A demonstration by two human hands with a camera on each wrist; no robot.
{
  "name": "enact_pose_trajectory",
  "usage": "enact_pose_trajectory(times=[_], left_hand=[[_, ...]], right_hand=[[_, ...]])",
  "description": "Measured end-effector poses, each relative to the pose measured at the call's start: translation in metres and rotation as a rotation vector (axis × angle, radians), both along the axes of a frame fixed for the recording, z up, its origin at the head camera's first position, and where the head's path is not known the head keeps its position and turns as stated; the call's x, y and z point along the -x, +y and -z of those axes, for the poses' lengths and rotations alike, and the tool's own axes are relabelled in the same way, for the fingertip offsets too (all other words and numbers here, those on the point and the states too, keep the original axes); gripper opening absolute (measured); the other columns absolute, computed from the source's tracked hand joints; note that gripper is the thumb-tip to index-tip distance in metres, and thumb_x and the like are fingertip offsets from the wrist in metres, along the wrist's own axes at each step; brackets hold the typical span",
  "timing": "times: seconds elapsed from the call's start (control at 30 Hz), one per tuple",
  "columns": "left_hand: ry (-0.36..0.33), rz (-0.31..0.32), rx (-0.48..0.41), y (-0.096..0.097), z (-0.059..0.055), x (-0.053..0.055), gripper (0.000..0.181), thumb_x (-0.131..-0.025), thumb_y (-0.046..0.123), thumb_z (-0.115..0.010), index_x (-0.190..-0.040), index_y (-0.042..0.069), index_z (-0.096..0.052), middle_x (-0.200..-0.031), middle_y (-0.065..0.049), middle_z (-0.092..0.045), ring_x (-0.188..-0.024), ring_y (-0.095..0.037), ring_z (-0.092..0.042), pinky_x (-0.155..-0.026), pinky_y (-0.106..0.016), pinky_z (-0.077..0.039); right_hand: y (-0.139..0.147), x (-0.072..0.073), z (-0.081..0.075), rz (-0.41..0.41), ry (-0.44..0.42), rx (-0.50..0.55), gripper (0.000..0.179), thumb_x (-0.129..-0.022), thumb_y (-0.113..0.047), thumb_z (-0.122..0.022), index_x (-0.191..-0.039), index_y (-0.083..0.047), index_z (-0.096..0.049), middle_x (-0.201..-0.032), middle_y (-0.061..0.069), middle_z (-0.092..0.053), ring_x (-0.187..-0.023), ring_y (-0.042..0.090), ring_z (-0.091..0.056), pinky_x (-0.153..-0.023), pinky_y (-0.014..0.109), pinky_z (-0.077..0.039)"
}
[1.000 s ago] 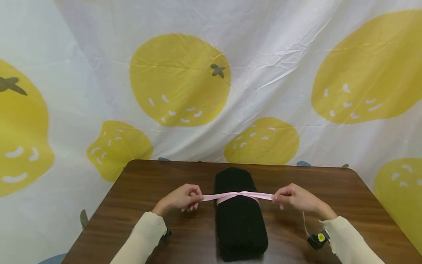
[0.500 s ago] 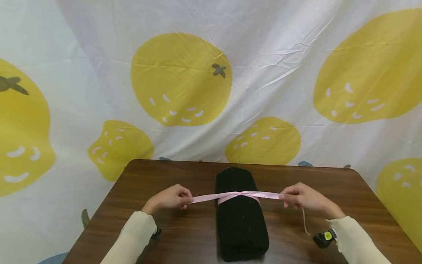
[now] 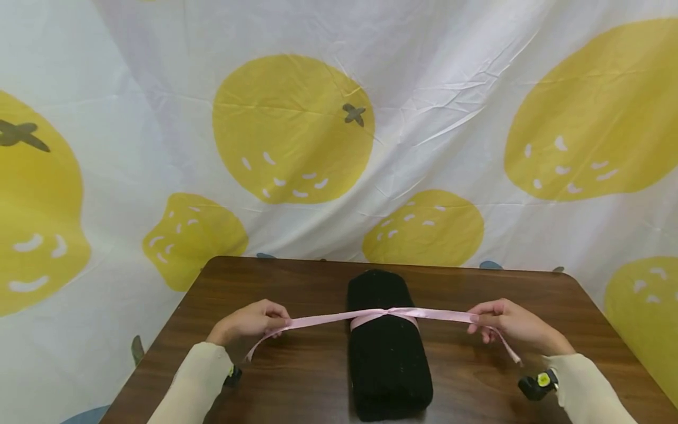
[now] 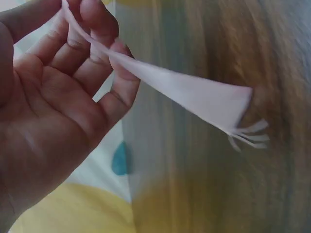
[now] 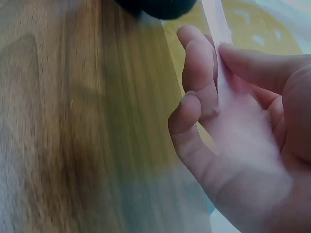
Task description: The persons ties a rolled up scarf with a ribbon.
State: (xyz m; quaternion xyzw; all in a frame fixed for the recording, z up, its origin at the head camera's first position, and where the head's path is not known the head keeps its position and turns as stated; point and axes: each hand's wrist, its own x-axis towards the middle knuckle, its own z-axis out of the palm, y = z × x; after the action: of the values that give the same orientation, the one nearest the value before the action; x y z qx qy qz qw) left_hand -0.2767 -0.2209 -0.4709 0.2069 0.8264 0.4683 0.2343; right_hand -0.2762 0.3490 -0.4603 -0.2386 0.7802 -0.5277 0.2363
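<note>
A long black fabric-covered block (image 3: 389, 365) lies lengthwise on the brown table. Round its middle runs a pink ribbon (image 3: 328, 318), crossed in a single knot on top. My left hand (image 3: 251, 321) pinches one end of the ribbon out to the left, and a short tail hangs below the fingers. In the left wrist view that ribbon tail (image 4: 194, 94) has a frayed tip. Out to the right, my right hand (image 3: 511, 324) pinches the other end between thumb and fingers, its tail drooping under the palm. Both stretches of ribbon look taut.
The wood-grain table (image 3: 296, 377) has rounded far corners. Behind it hangs a white cloth (image 3: 413, 70) printed with yellow lemons. Each wrist carries a small black camera (image 3: 537, 386) just below the cream sleeve.
Both hands have moved apart, left hand leftward and right hand rightward, sliding along the ribbon. More ribbon shows on each side of the knot. The black block stays in place.
</note>
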Motion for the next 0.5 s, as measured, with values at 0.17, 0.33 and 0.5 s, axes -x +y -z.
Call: enact_pose_trajectory(times=[0.17, 0.33, 0.5], left_hand=[[-0.093, -0.007, -0.106, -0.009, 0.006, 0.005, 0.028, -0.101, 0.017, -0.056, -0.105, -0.01, -0.064, -0.078, -0.005, -0.065, -0.069, -0.015, -0.061, -0.066, -0.029, -0.054], [-0.103, -0.018, -0.138, -0.017, 0.009, 0.007, 0.031, -0.101, 0.018, -0.057, -0.11, -0.011, -0.061, -0.08, -0.006, -0.064, -0.069, -0.014, -0.06, -0.065, -0.029, -0.054], [-0.134, -0.052, -0.166, -0.024, 0.016, 0.01, 0.027, -0.1, 0.017, -0.058, -0.109, -0.008, -0.062, -0.082, -0.007, -0.063, -0.069, -0.014, -0.06, -0.062, -0.027, -0.052]], right_hand=[[0.013, 0.001, 0.006, 0.002, -0.075, 0.081, 0.033, -0.104, -0.007, -0.047, -0.125, 0.018, -0.052, -0.102, 0.019, -0.072, -0.075, 0.013, -0.067, -0.068, 0.029, -0.057], [0.026, 0.003, 0.013, 0.003, -0.154, 0.129, 0.03, -0.105, -0.006, -0.044, -0.125, 0.014, -0.054, -0.106, 0.017, -0.071, -0.08, 0.014, -0.068, -0.074, 0.031, -0.059], [0.036, 0.005, 0.02, -0.005, -0.232, 0.213, 0.028, -0.104, -0.003, -0.042, -0.122, 0.001, -0.063, -0.108, 0.012, -0.071, -0.085, 0.015, -0.07, -0.078, 0.032, -0.059]])
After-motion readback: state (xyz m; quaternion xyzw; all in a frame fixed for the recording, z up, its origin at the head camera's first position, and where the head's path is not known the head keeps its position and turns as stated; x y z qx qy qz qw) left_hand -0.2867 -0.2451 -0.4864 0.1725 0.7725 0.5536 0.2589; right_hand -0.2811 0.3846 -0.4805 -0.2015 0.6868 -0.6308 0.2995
